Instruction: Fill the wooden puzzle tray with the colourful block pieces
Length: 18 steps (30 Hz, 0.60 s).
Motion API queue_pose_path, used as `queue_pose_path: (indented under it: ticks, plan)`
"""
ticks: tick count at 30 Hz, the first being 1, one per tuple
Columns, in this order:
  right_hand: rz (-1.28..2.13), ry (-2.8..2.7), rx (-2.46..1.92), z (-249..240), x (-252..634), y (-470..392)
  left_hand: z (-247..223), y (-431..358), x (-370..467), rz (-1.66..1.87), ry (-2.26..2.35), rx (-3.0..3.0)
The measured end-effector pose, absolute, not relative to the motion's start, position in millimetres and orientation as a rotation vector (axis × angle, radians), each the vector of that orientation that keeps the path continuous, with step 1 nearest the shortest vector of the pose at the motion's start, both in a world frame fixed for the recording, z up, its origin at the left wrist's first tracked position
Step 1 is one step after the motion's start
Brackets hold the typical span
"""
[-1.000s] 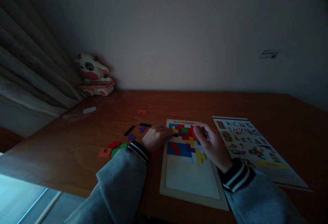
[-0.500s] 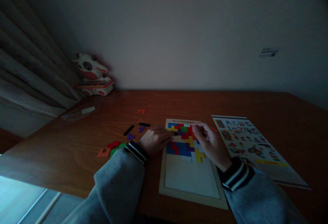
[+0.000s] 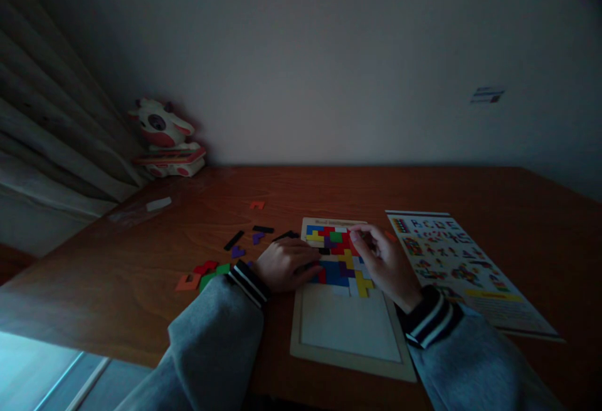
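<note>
My left hand (image 3: 289, 263) reaches over the left edge of the wooden puzzle board (image 3: 348, 361), fingers stretched out and thumb apart. Its fingertips touch or nearly touch the left end of a black puzzle piece (image 3: 324, 251) in the board. At the board's upper right, my right hand (image 3: 388, 266) has thumb and forefinger brought together beside a red piece (image 3: 342, 248). Whatever is between those fingertips, if anything, is hidden. Coloured pieces, among them a green one (image 3: 335, 236) and a yellow one (image 3: 364, 285), fill much of the upper half; bare base shows below.
Loose pieces lie left of the board, including black bars (image 3: 234, 240), purple pieces (image 3: 238, 251), a red piece (image 3: 205, 267) and orange ones (image 3: 187, 282). A printed pattern sheet (image 3: 470, 260) lies on the right. A toy cow (image 3: 164, 138) sits at the back left.
My left thumb has separated from the fingers, and more of the black piece in the board shows. Another black piece now shows behind my left hand. My right hand has barely moved.
</note>
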State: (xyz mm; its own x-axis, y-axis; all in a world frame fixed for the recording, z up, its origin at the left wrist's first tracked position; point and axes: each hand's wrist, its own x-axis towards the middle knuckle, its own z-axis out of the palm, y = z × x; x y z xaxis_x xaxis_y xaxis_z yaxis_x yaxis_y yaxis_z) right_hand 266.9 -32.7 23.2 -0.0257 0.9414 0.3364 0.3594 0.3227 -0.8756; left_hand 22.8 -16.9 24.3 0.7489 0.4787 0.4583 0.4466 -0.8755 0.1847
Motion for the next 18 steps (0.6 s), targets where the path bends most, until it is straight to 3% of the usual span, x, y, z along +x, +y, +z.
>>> queue_pose_path:
  ticks: [18]
  plan:
    - [0.74,-1.587,-1.211,24.0,266.5,-32.8,21.1,-16.3,22.9,0.773,0.69,2.927]
